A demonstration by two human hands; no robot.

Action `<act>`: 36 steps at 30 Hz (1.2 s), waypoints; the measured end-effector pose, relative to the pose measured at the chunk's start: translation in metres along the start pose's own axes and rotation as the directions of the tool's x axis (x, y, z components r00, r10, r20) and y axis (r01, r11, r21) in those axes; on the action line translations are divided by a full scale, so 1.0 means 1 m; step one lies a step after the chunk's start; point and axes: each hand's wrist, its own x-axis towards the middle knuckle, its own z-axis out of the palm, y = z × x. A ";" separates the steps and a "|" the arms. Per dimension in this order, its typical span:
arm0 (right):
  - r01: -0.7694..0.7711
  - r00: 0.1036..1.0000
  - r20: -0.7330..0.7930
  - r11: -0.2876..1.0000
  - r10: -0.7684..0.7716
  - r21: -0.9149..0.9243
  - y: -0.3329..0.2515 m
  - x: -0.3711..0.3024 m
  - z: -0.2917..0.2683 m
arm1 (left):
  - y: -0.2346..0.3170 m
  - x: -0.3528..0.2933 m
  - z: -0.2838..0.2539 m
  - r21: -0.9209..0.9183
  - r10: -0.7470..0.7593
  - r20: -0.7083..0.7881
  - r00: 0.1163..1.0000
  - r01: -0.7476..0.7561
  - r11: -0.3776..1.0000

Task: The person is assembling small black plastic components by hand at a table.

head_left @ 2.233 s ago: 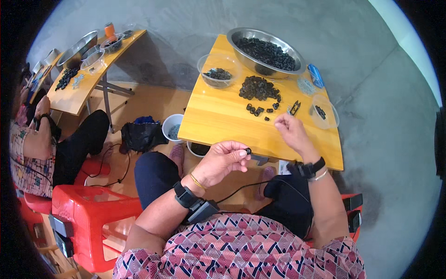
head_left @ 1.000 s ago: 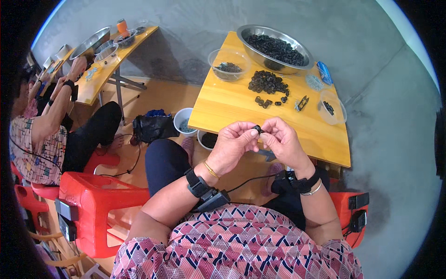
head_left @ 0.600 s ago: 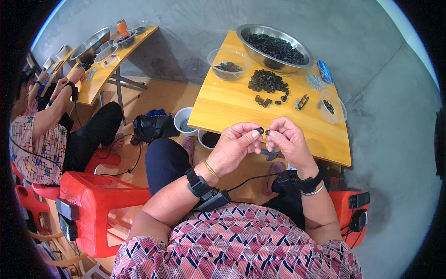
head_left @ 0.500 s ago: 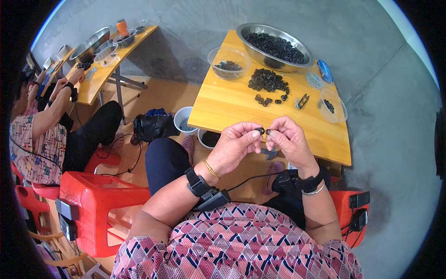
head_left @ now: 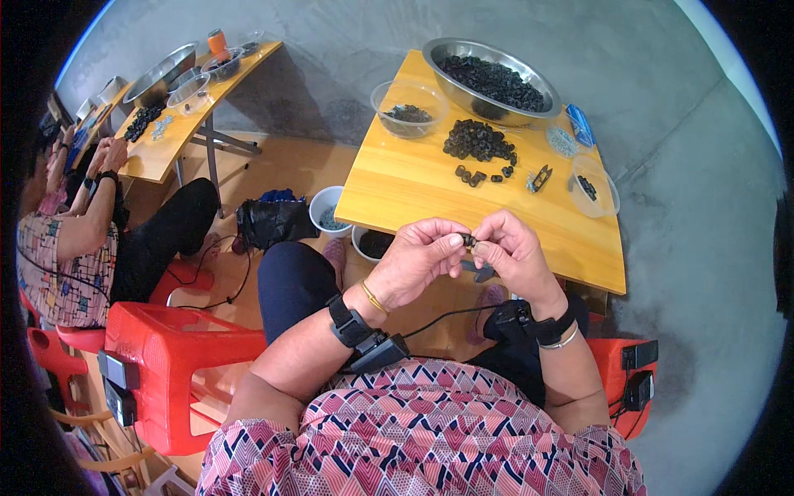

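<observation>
My left hand (head_left: 423, 255) pinches a small black cylindrical part (head_left: 468, 240) between thumb and forefinger, just off the table's near edge. Against that part's right end my right hand (head_left: 514, 252) is closed in a pinch; whatever sits between its fingertips is mostly hidden. Beyond my hands, a heap of similar black parts (head_left: 480, 140) lies on the yellow table (head_left: 397, 190), with several loose ones in front. To the right of these rest a black tool with two arms (head_left: 541, 178) and a few small silvery pieces (head_left: 530, 180).
A steel basin (head_left: 542, 116) full of black parts stands at the back. Clear plastic tubs (head_left: 409, 126) sit left and right, near a blue packet (head_left: 579, 126). Below the left edge are white buckets (head_left: 324, 207). A co-worker (head_left: 70, 248) sits at another table, beyond a red stool (head_left: 165, 372).
My right fingertips have come left, closing the small gap to the black part in my left hand. The co-worker's hands have drawn back toward the near edge of their table.
</observation>
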 end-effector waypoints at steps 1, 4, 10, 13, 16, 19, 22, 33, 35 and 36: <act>0.017 1.000 -0.016 1.000 -0.017 -0.021 0.000 -0.001 0.002 | 0.000 -0.001 0.000 -0.012 -0.010 0.005 1.000 0.010 1.000; 0.045 0.998 -0.045 0.999 -0.046 -0.018 0.004 -0.003 0.002 | 0.001 0.000 0.002 -0.017 -0.014 -0.006 1.000 0.014 1.000; 0.109 0.990 -0.073 0.986 -0.119 -0.130 0.004 -0.004 0.004 | 0.000 0.000 0.003 -0.009 -0.016 -0.039 0.999 0.016 1.000; 0.196 0.972 -0.092 0.964 -0.215 -0.181 0.001 -0.005 0.012 | 0.000 0.000 0.001 -0.020 -0.024 -0.032 0.999 0.023 1.000; 0.272 0.951 -0.032 0.886 -0.306 -0.377 0.005 -0.004 0.008 | 0.002 0.000 0.002 -0.025 -0.034 -0.017 0.999 0.033 0.999; 0.252 0.960 -0.017 0.890 -0.279 -0.379 0.005 -0.006 0.009 | 0.002 -0.001 0.004 -0.023 -0.044 -0.015 0.999 0.043 0.999; 0.157 0.980 -0.073 0.944 -0.185 -0.292 0.004 -0.010 0.010 | 0.002 -0.001 0.003 -0.001 -0.042 0.015 0.999 0.042 0.999; 0.245 0.965 0.073 0.772 -0.251 -0.586 -0.011 -0.008 0.005 | 0.001 0.001 0.009 0.043 -0.008 0.026 1.000 0.007 0.999; 0.252 0.964 0.073 0.785 -0.256 -0.566 -0.011 -0.008 0.005 | 0.002 0.001 0.009 0.021 -0.021 0.077 0.997 0.020 1.000; 0.236 0.969 0.071 0.796 -0.238 -0.557 -0.013 -0.008 0.005 | 0.001 0.001 0.009 0.021 -0.021 0.076 0.997 0.020 1.000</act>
